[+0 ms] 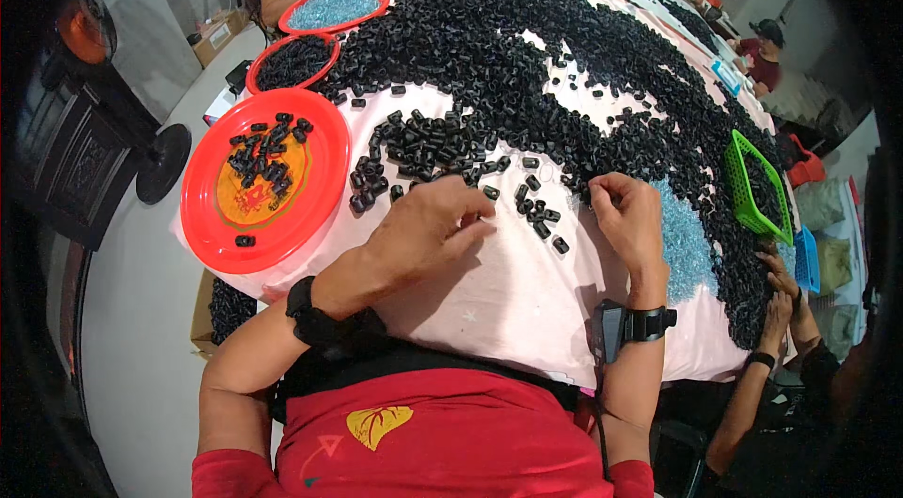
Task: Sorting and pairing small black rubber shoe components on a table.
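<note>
My left hand [437, 223] is over the pink cloth with its fingers curled. A small gap shows between its thumb and forefinger, and I see nothing between them. Right by those fingertips is a small black plastic part [492, 192]. My right hand [632, 221] is held with thumb and forefinger pinched together; what they hold, if anything, is too small to make out. Several loose black parts [536, 209] lie between the two hands. Beyond my left hand is a small heap of the same parts [423, 145]. A pile of clear bluish pieces [685, 244] lies beside my right wrist.
On the left stands a red round tray [212, 239] with some black parts. Behind it are red bowls of black parts [293, 63] and bluish pieces [334, 9]. A large black heap [461, 28] covers the far table. A green basket [748, 192] and a co-worker's hands [779, 291] are at the right.
</note>
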Available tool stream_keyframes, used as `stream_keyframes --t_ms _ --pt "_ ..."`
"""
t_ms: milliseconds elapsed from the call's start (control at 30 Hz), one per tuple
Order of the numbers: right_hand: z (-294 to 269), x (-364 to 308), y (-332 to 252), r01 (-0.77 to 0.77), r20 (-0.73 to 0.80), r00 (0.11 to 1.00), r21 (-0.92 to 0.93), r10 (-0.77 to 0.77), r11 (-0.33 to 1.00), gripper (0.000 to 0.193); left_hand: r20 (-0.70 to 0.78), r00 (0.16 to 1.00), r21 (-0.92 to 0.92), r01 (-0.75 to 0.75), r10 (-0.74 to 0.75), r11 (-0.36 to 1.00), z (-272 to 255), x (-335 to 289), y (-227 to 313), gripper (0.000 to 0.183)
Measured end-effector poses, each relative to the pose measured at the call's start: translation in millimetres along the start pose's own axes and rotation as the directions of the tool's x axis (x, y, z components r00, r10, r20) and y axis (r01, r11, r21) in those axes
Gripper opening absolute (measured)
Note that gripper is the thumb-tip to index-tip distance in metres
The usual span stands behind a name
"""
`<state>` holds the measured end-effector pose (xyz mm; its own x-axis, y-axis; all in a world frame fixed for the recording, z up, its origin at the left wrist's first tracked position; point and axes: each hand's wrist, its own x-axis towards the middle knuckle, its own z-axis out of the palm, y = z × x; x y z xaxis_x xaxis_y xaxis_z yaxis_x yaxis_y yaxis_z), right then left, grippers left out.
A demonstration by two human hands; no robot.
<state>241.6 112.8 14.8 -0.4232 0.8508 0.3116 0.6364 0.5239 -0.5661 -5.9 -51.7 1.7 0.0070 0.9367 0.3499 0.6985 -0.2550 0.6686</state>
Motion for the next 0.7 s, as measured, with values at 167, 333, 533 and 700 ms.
stream_keyframes --t_ms 167,333,533,700 --pt "-2.4 -1.6 -12.2 0.163 0.19 0.968 0.035 -0.166 0.986 0.019 0.139 0.985 -0.003 -0.104 0.104 0.995 4.0 -5.0 1.2 0.02" --pt "-2.9 -4.1 -17.6 0.281 0.233 0.941 -0.127 -0.247 0.951 0.022 0.103 0.992 0.001 -0.076 0.076 0.997 3.4 -3.8 -5.8 0.023" --pt "2.1 -6.6 -21.7 0.272 0.2 0.949 -0.131 -0.244 0.953 0.02 0.099 0.995 -0.02 -0.014 0.016 1.0 1.4 -2.9 -0.9 0.021" --pt "1.9 -8.7 -24.5 0.329 0.193 0.936 -0.181 -0.295 0.927 0.018 0.135 0.99 0.003 -0.037 0.036 0.999 3.0 -1.3 -2.5 0.024"
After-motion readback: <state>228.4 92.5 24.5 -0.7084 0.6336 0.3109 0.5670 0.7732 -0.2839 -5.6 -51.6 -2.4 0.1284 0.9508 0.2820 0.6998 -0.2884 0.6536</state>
